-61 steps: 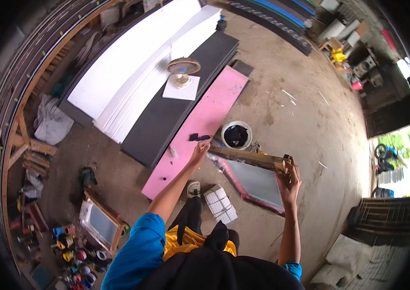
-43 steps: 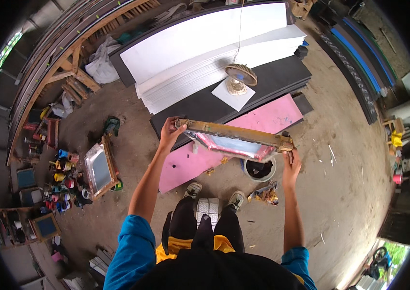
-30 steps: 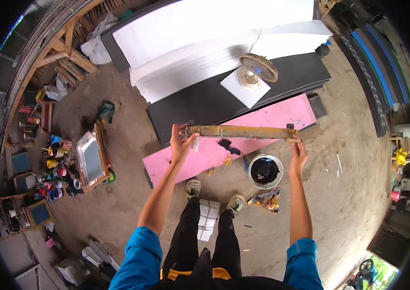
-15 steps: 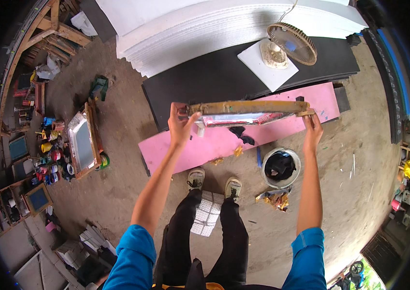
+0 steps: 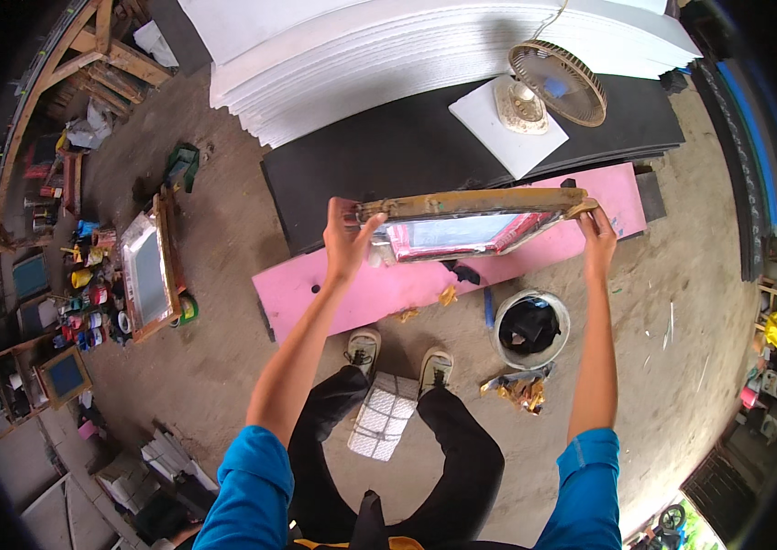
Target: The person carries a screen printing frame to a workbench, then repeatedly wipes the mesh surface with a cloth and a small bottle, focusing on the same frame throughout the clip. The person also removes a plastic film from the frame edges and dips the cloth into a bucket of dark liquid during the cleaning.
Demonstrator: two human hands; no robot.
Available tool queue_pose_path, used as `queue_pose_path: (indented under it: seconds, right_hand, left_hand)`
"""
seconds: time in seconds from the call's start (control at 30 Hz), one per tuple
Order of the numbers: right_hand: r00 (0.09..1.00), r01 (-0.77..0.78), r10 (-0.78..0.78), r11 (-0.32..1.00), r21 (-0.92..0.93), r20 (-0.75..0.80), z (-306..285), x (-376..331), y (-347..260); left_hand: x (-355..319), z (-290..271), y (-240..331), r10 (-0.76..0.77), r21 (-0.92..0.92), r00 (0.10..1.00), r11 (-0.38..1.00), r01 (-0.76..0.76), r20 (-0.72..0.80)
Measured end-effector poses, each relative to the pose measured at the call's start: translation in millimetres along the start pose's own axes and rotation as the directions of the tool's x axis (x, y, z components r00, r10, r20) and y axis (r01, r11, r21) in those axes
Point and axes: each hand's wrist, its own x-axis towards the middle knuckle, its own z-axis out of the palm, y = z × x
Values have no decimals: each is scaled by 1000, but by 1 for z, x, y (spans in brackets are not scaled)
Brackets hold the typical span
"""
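Note:
A wooden screen-printing frame [image 5: 471, 201] is held up, tilted, between my two hands. Its long, stained near bar faces me, and beneath that bar shows pale mesh [image 5: 452, 231] bordered in red. My left hand [image 5: 347, 243] is closed round the left end, thumb on the near side. At the right end, my right hand [image 5: 597, 240] pinches the corner. Under the frame lies a long pink board [image 5: 315, 293], partly covered by it, with a crumpled black scrap [image 5: 467, 274] on top.
Right of my feet stands a bucket [image 5: 561, 345] with black cloth inside. A fan [image 5: 557, 82] rests on a white panel over black sheets [image 5: 342, 174]. Another frame [image 5: 148, 280] leans at left beside paint cans. Between my legs is a strapped white bundle [image 5: 386, 423].
The frame has tipped so that more of its mesh and red border shows. My knees have spread farther apart. Both hands keep their hold.

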Motion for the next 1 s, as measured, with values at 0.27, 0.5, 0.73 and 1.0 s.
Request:
queue_pose_path:
  seconds: [0.27, 0.5, 0.73, 1.0]
  right_hand:
    - [963, 263, -271, 941, 214, 6, 51, 11, 56]
    - [966, 227, -234, 972, -68, -114, 130, 6, 187]
    - [868, 435, -451, 892, -121, -208, 147, 11, 245]
    - [919, 347, -299, 923, 166, -257, 129, -28, 215]
  left_hand:
    - [0, 49, -96, 103, -368, 984, 929, -43, 144]
    - [0, 74, -233, 207, -92, 925, 978, -187, 318]
    - [11, 82, -278, 267, -135, 899, 963, -234, 348]
    - [-8, 63, -260, 365, 3, 885, 924, -382, 288]
